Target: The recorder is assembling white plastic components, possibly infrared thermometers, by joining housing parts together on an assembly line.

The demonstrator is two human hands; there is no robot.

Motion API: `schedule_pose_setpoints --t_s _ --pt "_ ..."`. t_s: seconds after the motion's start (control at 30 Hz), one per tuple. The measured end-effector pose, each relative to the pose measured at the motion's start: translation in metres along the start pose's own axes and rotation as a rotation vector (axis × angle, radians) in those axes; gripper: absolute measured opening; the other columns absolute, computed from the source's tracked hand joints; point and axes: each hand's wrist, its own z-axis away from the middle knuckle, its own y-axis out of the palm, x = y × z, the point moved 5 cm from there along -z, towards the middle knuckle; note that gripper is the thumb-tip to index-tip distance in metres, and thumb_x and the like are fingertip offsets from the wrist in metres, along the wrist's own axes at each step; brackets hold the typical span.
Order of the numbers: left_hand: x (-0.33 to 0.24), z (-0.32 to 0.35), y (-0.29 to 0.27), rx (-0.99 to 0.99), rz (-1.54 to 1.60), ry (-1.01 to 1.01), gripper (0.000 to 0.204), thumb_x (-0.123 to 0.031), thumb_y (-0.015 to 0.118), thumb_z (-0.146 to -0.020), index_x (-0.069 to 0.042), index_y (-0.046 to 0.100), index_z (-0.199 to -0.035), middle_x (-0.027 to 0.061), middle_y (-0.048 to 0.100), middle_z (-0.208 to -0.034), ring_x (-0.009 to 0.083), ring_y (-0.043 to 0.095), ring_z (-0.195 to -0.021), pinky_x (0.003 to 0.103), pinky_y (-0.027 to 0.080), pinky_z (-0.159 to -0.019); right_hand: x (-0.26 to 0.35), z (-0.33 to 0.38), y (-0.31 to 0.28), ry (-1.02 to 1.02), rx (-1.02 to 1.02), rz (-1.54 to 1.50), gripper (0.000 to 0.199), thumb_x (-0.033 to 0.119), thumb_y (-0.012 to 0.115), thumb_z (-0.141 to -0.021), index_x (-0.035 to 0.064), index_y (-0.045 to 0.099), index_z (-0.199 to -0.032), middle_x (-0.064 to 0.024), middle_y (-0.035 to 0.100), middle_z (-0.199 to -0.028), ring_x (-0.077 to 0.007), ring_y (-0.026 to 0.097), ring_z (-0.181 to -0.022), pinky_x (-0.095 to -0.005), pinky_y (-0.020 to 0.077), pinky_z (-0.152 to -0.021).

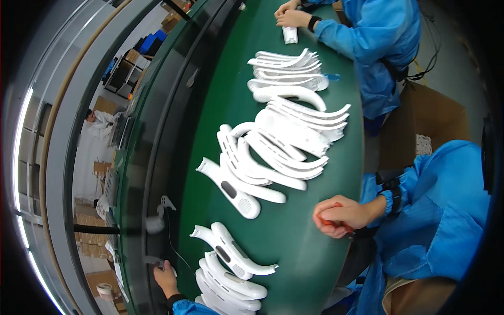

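My right hand (344,216), at the table's right edge, is closed around a red-handled tool (326,222). Most of that tool is hidden in the fist, so its exact kind does not show. At the lower left, my left hand (166,278) reaches to the dark rail, its fingers closed on a white plastic piece (174,272) that is mostly hidden. Right of that hand, several curved white plastic shells (233,286) lie stacked. A larger pile of slotted white shells (283,136) spreads up the green table (310,257). One shell (231,190) has a dark oval window.
A co-worker in a blue gown (378,42) holds a white part (290,34) at the top. Along the left runs a dark rail (173,115). By it lies a small white part (167,202) near a thin cable. A cardboard box (446,110) stands right of the table.
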Motion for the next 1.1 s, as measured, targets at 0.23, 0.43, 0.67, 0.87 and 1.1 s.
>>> schedule_pose_setpoints --t_s 0.23,0.43,0.67,0.87,1.1 --pt "0.147 -0.076 0.109 0.280 -0.195 -0.141 0.072 -0.042 0.063 -0.082 0.008 0.042 -0.129 0.0302 0.052 -0.125 0.0439 0.049 -0.118 0.044 0.041 -0.098 -0.002 0.012 0.010 0.013 -0.092 0.053 0.020 0.018 0.047 -0.098 -0.0022 0.052 -0.099 -0.0053 0.047 -0.070 -0.0079 0.036 -0.052 -0.0225 0.0297 -0.045" --pt "0.172 -0.087 0.116 0.212 -0.346 -0.224 0.060 -0.037 0.060 -0.082 0.000 0.045 -0.127 0.0300 0.051 -0.125 0.0466 0.049 -0.116 0.048 0.041 -0.097 0.001 0.003 0.012 -0.016 -0.098 0.129 0.019 0.014 0.046 -0.097 -0.0043 0.051 -0.098 -0.0074 0.047 -0.069 -0.0091 0.038 -0.052 -0.0238 0.0295 -0.044" --pt "-0.041 0.008 -0.030 0.150 0.823 -0.160 0.042 -0.006 0.060 -0.086 0.006 0.046 -0.124 0.0071 0.061 -0.097 0.0126 0.059 -0.084 0.027 0.049 -0.075 0.007 0.010 0.012 -0.029 -0.125 0.086 0.018 0.017 0.050 -0.095 -0.0017 0.050 -0.094 -0.0087 0.047 -0.066 -0.0095 0.039 -0.049 -0.0248 0.0305 -0.043" --pt "-0.144 0.185 -0.102 0.029 0.927 0.398 0.061 0.008 0.062 -0.078 0.007 0.040 -0.134 0.0128 0.055 -0.123 0.0211 0.053 -0.114 0.032 0.039 -0.100 -0.003 -0.003 0.015 0.066 -0.067 0.196 0.023 0.022 0.049 -0.095 -0.0012 0.051 -0.095 -0.0108 0.053 -0.068 -0.0089 0.037 -0.045 -0.0243 0.0314 -0.041" --pt "-0.221 0.382 -0.090 -0.047 0.331 0.880 0.044 0.006 0.056 -0.079 0.005 0.051 -0.123 0.0209 0.055 -0.120 0.0366 0.055 -0.111 0.044 0.045 -0.095 -0.014 0.022 0.050 0.457 0.278 0.348 0.067 0.050 0.034 -0.098 -0.0091 0.048 -0.127 -0.0161 0.063 -0.112 -0.0193 0.061 -0.104 -0.0304 0.0472 -0.092"
